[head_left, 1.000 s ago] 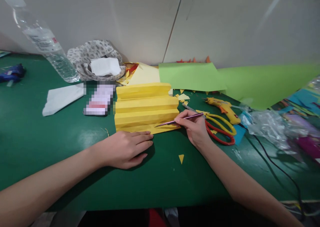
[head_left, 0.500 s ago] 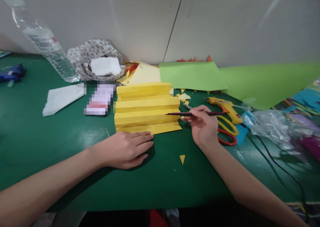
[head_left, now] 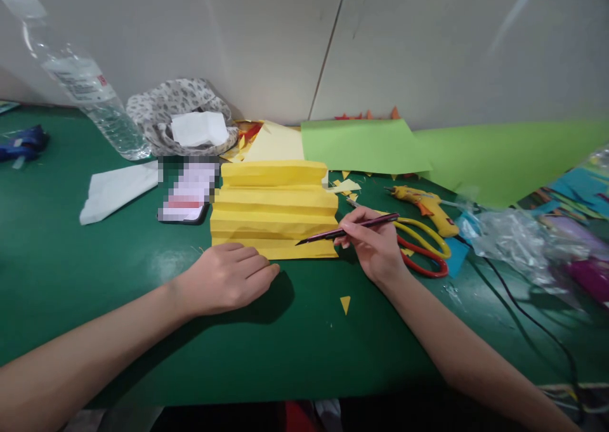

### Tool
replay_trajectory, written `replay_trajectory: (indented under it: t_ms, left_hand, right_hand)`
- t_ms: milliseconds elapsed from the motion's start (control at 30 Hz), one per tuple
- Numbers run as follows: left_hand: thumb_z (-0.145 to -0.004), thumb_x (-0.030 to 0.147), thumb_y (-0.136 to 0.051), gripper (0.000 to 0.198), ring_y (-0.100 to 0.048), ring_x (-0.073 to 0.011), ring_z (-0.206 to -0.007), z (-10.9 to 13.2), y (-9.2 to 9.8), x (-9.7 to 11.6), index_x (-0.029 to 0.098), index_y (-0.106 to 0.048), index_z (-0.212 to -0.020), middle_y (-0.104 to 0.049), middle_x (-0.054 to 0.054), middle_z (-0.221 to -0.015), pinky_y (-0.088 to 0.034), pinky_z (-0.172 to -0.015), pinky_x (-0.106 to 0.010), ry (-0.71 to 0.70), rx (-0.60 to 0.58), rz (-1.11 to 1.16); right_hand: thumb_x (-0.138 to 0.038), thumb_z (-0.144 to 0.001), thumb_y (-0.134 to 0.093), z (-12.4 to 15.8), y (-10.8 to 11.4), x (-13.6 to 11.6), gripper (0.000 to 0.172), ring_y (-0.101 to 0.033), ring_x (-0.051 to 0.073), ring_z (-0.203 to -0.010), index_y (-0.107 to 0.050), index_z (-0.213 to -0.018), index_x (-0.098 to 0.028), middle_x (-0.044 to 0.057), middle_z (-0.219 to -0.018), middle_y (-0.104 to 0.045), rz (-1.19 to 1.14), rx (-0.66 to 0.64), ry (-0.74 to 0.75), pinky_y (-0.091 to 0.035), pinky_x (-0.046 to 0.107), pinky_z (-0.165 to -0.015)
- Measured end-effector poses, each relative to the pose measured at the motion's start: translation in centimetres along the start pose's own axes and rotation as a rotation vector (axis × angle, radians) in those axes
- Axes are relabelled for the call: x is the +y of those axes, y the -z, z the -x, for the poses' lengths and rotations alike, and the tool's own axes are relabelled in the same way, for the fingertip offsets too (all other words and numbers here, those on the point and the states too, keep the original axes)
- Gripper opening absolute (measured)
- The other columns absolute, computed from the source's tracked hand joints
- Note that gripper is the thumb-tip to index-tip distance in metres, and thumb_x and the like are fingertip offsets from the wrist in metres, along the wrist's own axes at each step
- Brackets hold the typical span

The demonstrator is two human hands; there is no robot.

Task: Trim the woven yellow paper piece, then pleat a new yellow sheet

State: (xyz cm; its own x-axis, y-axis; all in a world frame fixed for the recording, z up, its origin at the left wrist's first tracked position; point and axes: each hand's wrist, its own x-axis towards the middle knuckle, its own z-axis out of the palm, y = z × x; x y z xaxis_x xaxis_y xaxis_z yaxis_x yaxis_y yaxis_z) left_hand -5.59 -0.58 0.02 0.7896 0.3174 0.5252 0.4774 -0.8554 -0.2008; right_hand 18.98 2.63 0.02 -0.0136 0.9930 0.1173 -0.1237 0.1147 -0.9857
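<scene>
A sheet of yellow paper [head_left: 271, 216], creased into accordion pleats, lies in front of me. My left hand [head_left: 233, 278] is at its lower left edge, palm down, with curled fingers closed at the paper; the thumb is hidden. Between thumb and fingers, my right hand [head_left: 373, 245] holds a slim dark purple pen [head_left: 328, 234]. Its pointed tip is over the lower right pleats; whether it touches them I cannot tell. Scissors [head_left: 428, 229] with yellow and red handles lie beside and partly behind the right hand. A small yellow paper triangle [head_left: 345, 304] rests nearer to me.
Left of the paper are a phone [head_left: 190, 188], a white tissue [head_left: 118, 191], a tilted-looking water bottle [head_left: 90, 96] and a patterned cloth pouch [head_left: 181, 96]. Green paper [head_left: 366, 146] lies along the wall. At right are a yellow glue gun [head_left: 431, 210], its cord and clear plastic wrapping [head_left: 518, 242].
My left hand has curled its fingers and moved slightly left. The yellow paper has shifted left and straightened. My right hand moved left, bringing the pen's tip down towards the lower pleats.
</scene>
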Motion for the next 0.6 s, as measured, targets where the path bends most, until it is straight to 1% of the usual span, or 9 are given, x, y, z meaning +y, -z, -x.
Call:
replay_trajectory:
  t_ms: [133, 233, 367, 467, 600]
  left_hand:
    - [-0.087, 0.02, -0.046, 0.014, -0.061, -0.0127, -0.064, 0.05, -0.26, -0.13, 0.016, -0.06, -0.085, -0.064, -0.001, -0.068, -0.047, -0.056, -0.023, 0.05, -0.037, 0.019]
    - [-0.088, 0.02, -0.045, 0.017, -0.063, -0.0158, -0.07, 0.09, -0.58, -0.29, 0.014, -0.06, -0.094, -0.065, -0.004, -0.076, -0.05, -0.06, -0.026, 0.099, -0.093, 0.063]
    - [-0.089, 0.013, -0.041, 0.023, -0.063, -0.0188, -0.082, 0.28, -0.89, -0.45, 0.011, -0.057, -0.105, -0.066, -0.008, -0.086, -0.052, -0.07, -0.03, 0.113, -0.147, 0.116]
    - [-0.09, 0.011, -0.038, 0.024, -0.062, -0.0203, -0.088, 0.33, -0.8, -0.43, 0.009, -0.057, -0.105, -0.066, -0.01, -0.088, -0.052, -0.073, -0.031, 0.08, -0.161, 0.125]
    - [-0.09, 0.011, -0.037, 0.024, -0.062, -0.0208, -0.088, 0.25, -0.47, -0.33, 0.01, -0.059, -0.101, -0.066, -0.011, -0.089, -0.053, -0.069, -0.029, 0.06, -0.191, 0.083]
  right_hand:
    - [-0.027, -0.06, -0.073, 0.01, 0.05, 0.12, 0.016, -0.054, 0.01, -0.044, -0.06, -0.061, -0.018, -0.003, -0.052, -0.056, 0.014, -0.017, 0.0, -0.041, 0.022, -0.04]
    - [-0.028, -0.06, -0.074, -0.05, 0.12, 0.22, 0.017, -0.055, 0.01, -0.044, -0.06, -0.062, -0.018, -0.003, -0.052, -0.056, 0.017, -0.029, 0.001, -0.041, 0.021, -0.039]
    - [-0.029, -0.063, -0.074, -0.09, 0.17, 0.38, 0.017, -0.054, 0.01, -0.044, -0.06, -0.062, -0.019, -0.003, -0.052, -0.057, 0.055, -0.039, 0.018, -0.042, 0.022, -0.041]
    - [-0.03, -0.066, -0.072, 0.06, 0.13, 0.42, 0.016, -0.052, 0.009, -0.043, -0.061, -0.065, -0.018, -0.002, -0.054, -0.06, 0.147, -0.083, 0.047, -0.043, 0.023, -0.043]
    - [-0.029, -0.068, -0.071, 0.54, -0.06, 0.16, 0.015, -0.053, 0.01, -0.046, -0.062, -0.069, -0.017, 0.0, -0.058, -0.062, 0.292, -0.132, 0.069, -0.044, 0.024, -0.045]
